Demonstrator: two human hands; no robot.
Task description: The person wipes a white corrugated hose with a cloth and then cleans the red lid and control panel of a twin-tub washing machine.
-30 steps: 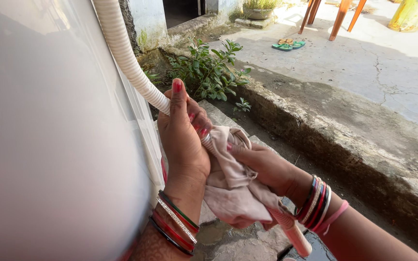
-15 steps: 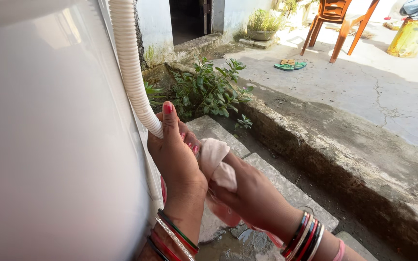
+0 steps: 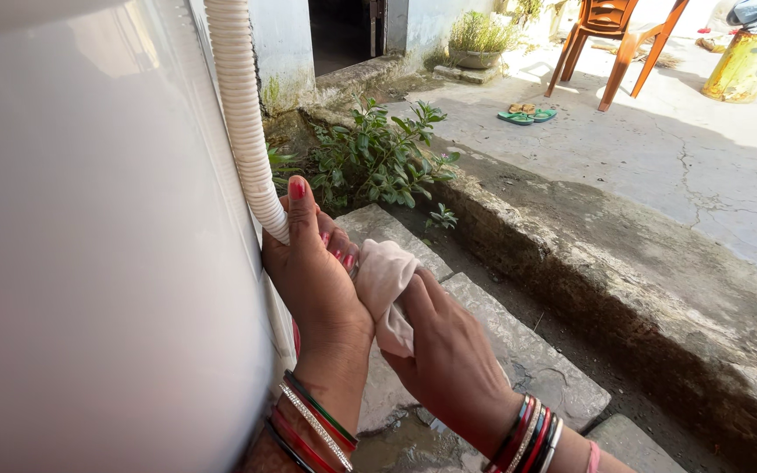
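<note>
A white ribbed hose [image 3: 240, 105] hangs down beside a large white appliance [image 3: 89, 263]. My left hand [image 3: 313, 271] is closed around the hose's lower part, thumb pointing up. My right hand [image 3: 449, 350] presses a pale pinkish cloth [image 3: 383, 280] around the hose just below my left hand. The hose's lower end is hidden behind the cloth and hands. Both wrists carry several coloured bangles.
Stone steps [image 3: 501, 342] lie below, wet near the bottom. A concrete kerb [image 3: 606, 289] borders a drain channel on the right. A green plant [image 3: 378, 158] grows behind the hands. Far back stand an orange chair [image 3: 611, 35], green sandals [image 3: 523, 114] and a yellow drum [image 3: 742, 66].
The cloth, earlier hanging loose below with the hose end showing, is now bunched tight against the hose. My right hand slid up to my left, and the view tilted up.
</note>
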